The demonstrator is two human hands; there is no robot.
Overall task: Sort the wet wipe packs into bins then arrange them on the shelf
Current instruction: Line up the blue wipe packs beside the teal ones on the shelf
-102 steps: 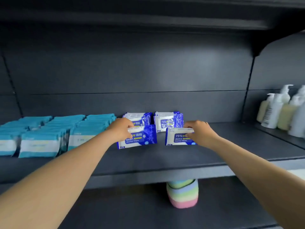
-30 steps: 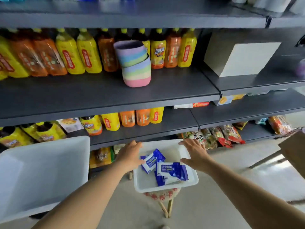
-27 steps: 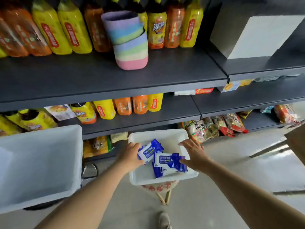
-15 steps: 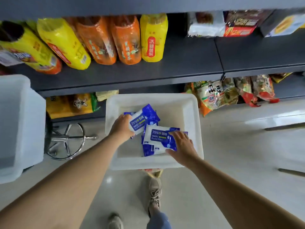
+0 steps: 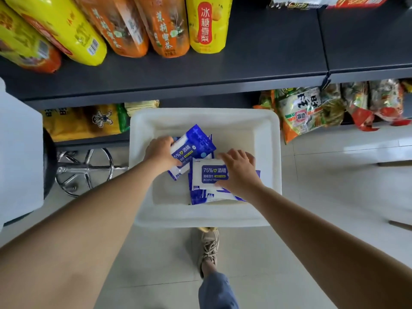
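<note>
A white plastic bin [image 5: 267,134] stands below me in front of the dark shelf [image 5: 200,79]. Several blue-and-white alcohol wipe packs lie in it. My left hand [image 5: 160,152] grips one tilted blue pack [image 5: 194,143] at its left end. My right hand [image 5: 238,172] grips the right side of a white-faced pack [image 5: 207,175] that lies on top of the others; more blue packs [image 5: 198,196] show beneath it.
A second white bin [image 5: 20,152] is at the left edge, with a chrome stool base [image 5: 87,170] beside it. Yellow and orange drink bottles [image 5: 165,25] stand on the shelf above. Snack bags [image 5: 312,108] fill the lowest shelf. My shoe [image 5: 208,248] is under the bin's front edge.
I turned from the upper shelf down to the bin. Both hands came down into the bin and closed on one pack each; the view has dropped closer.
</note>
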